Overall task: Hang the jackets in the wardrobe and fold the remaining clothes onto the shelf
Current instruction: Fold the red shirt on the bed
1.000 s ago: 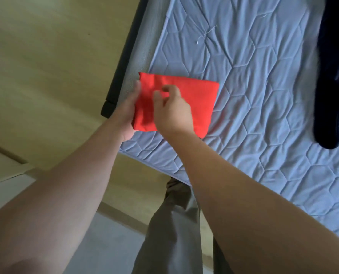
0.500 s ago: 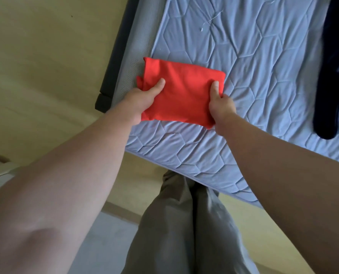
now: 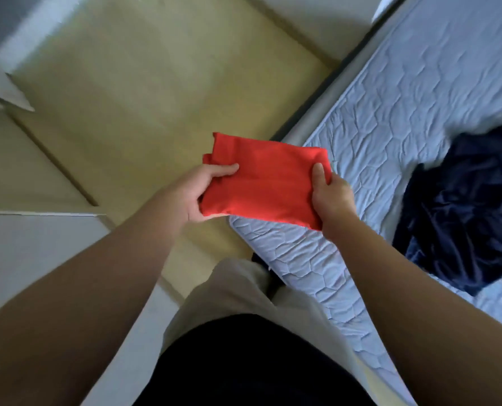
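Observation:
A folded red garment (image 3: 269,183) is held in the air over the corner of the bed, partly above the floor. My left hand (image 3: 200,191) grips its left edge, thumb on top and fingers underneath. My right hand (image 3: 330,197) grips its right edge the same way, thumb pressed on the top face. A crumpled dark navy garment (image 3: 466,212) lies unfolded on the mattress to the right. No wardrobe or shelf can be made out.
The bed's pale blue quilted mattress (image 3: 390,112) fills the right side, with a dark frame edge (image 3: 317,104) along its left. Yellowish wooden floor (image 3: 156,68) lies ahead and left. A white panel (image 3: 24,259) stands at lower left. My legs in grey trousers (image 3: 244,294) are below.
Both hands took hold of the red garment's two ends and lifted it off the mattress. The view has turned left, so the bed has shifted to the right.

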